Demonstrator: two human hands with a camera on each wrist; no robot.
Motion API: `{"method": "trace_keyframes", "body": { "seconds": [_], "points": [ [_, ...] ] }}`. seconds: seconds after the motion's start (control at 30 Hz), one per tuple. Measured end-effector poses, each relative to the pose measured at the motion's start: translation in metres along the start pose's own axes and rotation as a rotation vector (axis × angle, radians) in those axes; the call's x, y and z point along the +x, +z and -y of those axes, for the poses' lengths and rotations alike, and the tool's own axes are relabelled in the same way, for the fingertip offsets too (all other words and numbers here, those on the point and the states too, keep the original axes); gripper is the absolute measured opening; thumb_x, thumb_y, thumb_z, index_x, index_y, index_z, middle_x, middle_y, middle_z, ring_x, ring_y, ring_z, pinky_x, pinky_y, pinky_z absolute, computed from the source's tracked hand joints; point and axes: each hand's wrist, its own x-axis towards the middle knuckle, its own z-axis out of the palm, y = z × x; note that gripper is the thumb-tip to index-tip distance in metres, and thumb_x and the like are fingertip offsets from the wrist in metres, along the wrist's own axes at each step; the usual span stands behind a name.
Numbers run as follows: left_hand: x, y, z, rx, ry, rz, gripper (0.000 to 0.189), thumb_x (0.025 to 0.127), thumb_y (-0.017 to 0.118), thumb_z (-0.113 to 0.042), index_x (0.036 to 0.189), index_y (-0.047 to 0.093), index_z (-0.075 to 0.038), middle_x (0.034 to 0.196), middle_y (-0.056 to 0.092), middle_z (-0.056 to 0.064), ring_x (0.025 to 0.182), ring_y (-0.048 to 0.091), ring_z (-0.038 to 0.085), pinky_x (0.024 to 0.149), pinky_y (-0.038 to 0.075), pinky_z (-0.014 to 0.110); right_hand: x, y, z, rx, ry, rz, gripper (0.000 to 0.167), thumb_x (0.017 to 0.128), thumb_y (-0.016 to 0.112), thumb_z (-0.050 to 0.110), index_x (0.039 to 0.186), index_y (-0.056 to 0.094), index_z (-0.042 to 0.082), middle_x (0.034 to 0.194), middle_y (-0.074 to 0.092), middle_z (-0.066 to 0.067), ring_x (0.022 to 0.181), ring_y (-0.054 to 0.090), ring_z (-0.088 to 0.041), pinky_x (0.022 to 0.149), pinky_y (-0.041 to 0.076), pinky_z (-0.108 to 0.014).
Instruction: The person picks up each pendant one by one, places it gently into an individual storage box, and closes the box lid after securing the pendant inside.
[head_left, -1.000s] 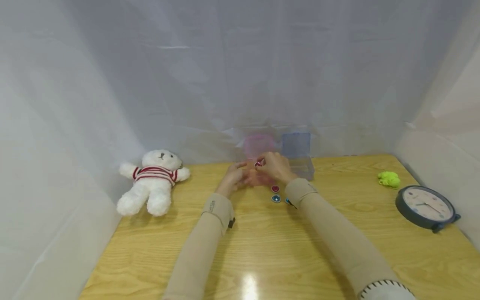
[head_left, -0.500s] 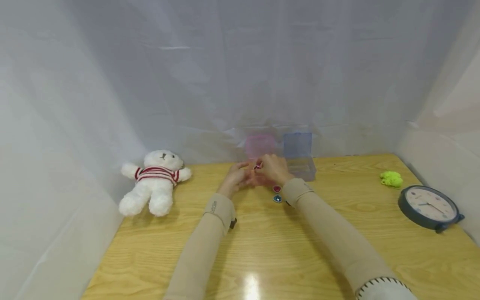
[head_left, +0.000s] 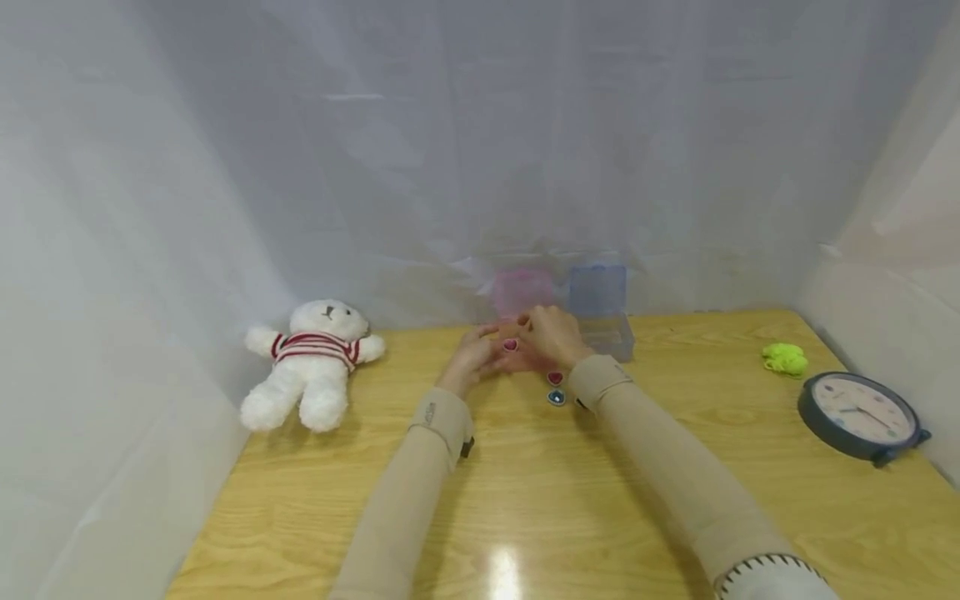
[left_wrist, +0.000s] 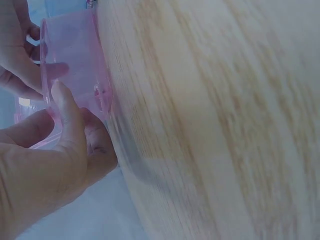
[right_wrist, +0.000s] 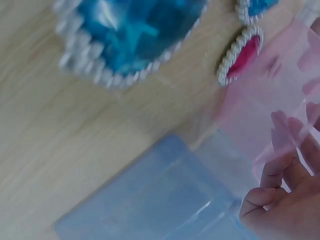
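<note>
One red gem (head_left: 510, 345) seems settled inside the open pink box (head_left: 528, 364); the left hand (head_left: 471, 354) grips the box's nine o'clock end, while the right hand (head_left: 553, 335), loosely curled at about two o'clock, appears to grasp nothing. What remains outside is a second red gem (head_left: 555, 378) and two blue gems (head_left: 556, 397), loose on the worktop (head_left: 517, 483) around five o'clock from that box, and no gem shows in the open blue box (head_left: 622, 348) at three o'clock.

pink box (head_left: 517, 362) partly behind right grip (head_left: 552, 335) | foreground blue gem (right_wrist: 137, 35) cut by top edge
</note>
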Motion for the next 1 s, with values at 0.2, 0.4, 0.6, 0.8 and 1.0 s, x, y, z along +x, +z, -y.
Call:
{"method": "trace_keyframes", "body": {
  "seconds": [0.2, 0.4, 0.6, 0.8, 1.0],
  "points": [
    [-0.002, 0.002, 0.0, 0.03, -0.003, 0.001, 0.061, 0.102, 0.056, 0.005, 0.16, 0.041, -0.005, 0.134, 0.06, 0.028, 0.081, 0.06, 0.014, 0.08, 0.061, 0.026, -0.011, -0.017, -0.006, 0.091, -0.002, -0.052, 0.039, 0.102, 0.066, 0.022, 0.14, 0.066, 0.012, 0.108, 0.078, -0.007, 0.093, 0.073, -0.026, 0.081, 0.063, -0.043],
    [-0.003, 0.001, 0.0, 0.021, -0.012, -0.014, 0.06, 0.101, 0.052, 0.006, 0.159, 0.043, -0.007, 0.131, 0.06, 0.026, 0.083, 0.058, 0.015, 0.087, 0.065, 0.033, -0.026, -0.034, -0.011, 0.326, -0.033, 0.004, 0.044, 0.104, 0.062, 0.021, 0.147, 0.058, 0.01, 0.115, 0.073, -0.012, 0.1, 0.07, -0.028, 0.087, 0.062, -0.043],
    [-0.003, 0.001, 0.001, 0.042, -0.023, -0.02, 0.058, 0.104, 0.049, 0.003, 0.161, 0.042, -0.008, 0.139, 0.053, 0.024, 0.101, 0.057, 0.021, 0.111, 0.058, 0.045, -0.045, -0.044, -0.019, 0.48, -0.066, 0.066, 0.04, 0.105, 0.065, 0.018, 0.143, 0.06, 0.006, 0.126, 0.069, -0.02, 0.114, 0.068, -0.038, 0.099, 0.061, -0.052],
    [0.002, 0.002, 0.001, 0.03, -0.035, -0.023, 0.062, 0.105, 0.057, -0.003, 0.163, 0.039, -0.014, 0.132, 0.055, 0.02, 0.097, 0.056, 0.019, 0.103, 0.061, 0.043, -0.059, -0.047, -0.024, 0.488, -0.103, 0.093, 0.035, 0.103, 0.067, 0.014, 0.135, 0.066, 0.0, 0.117, 0.072, -0.02, 0.104, 0.071, -0.035, 0.09, 0.064, -0.048],
    [0.001, 0.005, 0.0, 0.043, -0.032, -0.025, 0.064, 0.104, 0.059, -0.003, 0.164, 0.039, -0.016, 0.135, 0.054, 0.018, 0.094, 0.056, 0.017, 0.098, 0.062, 0.039, -0.069, -0.041, -0.027, 0.398, -0.091, 0.095, 0.028, 0.101, 0.071, 0.016, 0.125, 0.073, 0.0, 0.108, 0.075, -0.014, 0.098, 0.069, -0.025, 0.089, 0.062, -0.04]
  ]
}}
